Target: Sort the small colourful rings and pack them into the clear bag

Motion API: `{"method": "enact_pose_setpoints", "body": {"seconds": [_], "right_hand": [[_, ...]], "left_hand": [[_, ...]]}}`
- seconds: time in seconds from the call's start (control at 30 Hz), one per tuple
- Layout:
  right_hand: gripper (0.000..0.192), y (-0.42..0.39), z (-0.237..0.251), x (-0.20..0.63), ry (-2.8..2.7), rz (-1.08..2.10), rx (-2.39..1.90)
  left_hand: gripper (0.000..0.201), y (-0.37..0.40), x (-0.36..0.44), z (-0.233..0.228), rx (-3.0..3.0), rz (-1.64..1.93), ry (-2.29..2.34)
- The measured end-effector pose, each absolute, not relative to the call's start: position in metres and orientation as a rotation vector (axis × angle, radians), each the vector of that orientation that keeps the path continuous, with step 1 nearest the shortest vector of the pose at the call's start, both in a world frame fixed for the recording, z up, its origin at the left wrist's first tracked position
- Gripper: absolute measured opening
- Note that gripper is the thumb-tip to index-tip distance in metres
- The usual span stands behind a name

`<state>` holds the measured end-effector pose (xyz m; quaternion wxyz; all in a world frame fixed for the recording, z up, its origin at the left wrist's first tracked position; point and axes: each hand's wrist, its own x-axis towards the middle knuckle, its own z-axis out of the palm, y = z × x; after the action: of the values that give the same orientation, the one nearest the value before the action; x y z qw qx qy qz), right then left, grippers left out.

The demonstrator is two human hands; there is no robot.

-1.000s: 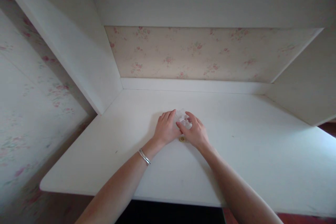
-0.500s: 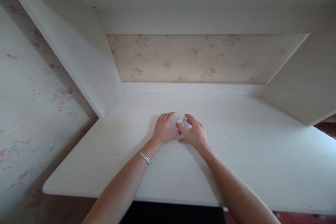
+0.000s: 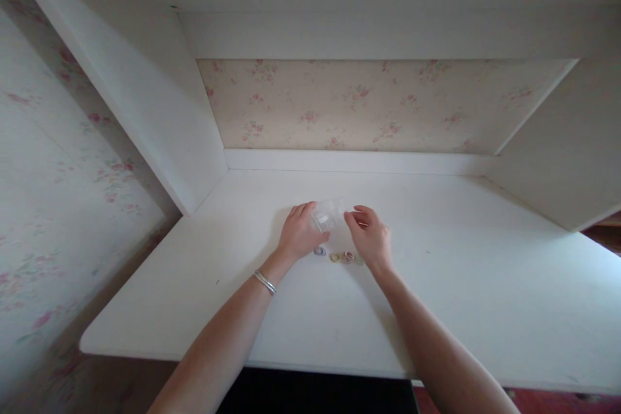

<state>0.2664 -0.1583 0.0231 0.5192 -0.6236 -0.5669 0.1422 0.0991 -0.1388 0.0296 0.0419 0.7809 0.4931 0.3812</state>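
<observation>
Handling the box (image 3: pixel 330 212), a small see-through thing, seems to be the step in hand; it sits between the two hands, and I cannot tell whether it rests on the surface (image 3: pixel 485 284) or is raised off it. The left hand (image 3: pixel 298 233) has hold of the box from its left side, half closed, with fingers curled along that side and the thumb at its near edge. The right hand (image 3: pixel 369 234) is at the right of the box, thumb and forefinger drawn close together and the other fingers loosely bent — whether those tips pinch the rim, hold something tiny or only hover beside it is too small to tell. On the near side of the box, apart from it, lie several little round pieces: a blue piece (image 3: pixel 319 251) close by the left hand, then, farther right, a yellow piece (image 3: pixel 335 258), a red piece (image 3: pixel 348 257) and a green piece (image 3: pixel 359 259) beside the right hand. As I judge it, the next move calls for a firm left hold on the box and light fingertip work on the right — thin clear plastic could flex or slip, and a low wrist could brush the pieces just nearer than the box.
</observation>
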Motion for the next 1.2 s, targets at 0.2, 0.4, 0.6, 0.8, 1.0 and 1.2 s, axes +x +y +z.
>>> {"method": "enact_pose_setpoints", "body": {"seconds": [0.2,0.4,0.6,0.8,1.0,1.2], "right_hand": [[0.043,-0.147,0.015,0.277,-1.467,0.39,-1.402],[0.034,-0.142,0.01,0.294,-1.556,0.354,-1.521],[0.04,-0.144,0.013,0.297,-1.439,0.731,-1.463],[0.042,-0.149,0.016,0.292,-1.538,0.701,-1.529],[0.042,-0.151,0.012,0.292,-1.735,0.526,-1.624],[0.031,-0.144,0.002,0.3,-1.817,0.306,-1.486]], "left_hand": [[0.072,-0.129,0.105,0.02,2.296,1.259,1.44],[0.071,-0.117,0.095,0.013,1.972,1.147,1.485],[0.078,-0.131,0.097,0.022,2.047,1.098,1.307],[0.079,-0.131,0.099,0.017,2.164,1.029,1.246],[0.078,-0.124,0.09,0.004,2.148,1.006,1.215],[0.074,-0.12,0.076,0.004,2.049,1.029,1.312]]}}
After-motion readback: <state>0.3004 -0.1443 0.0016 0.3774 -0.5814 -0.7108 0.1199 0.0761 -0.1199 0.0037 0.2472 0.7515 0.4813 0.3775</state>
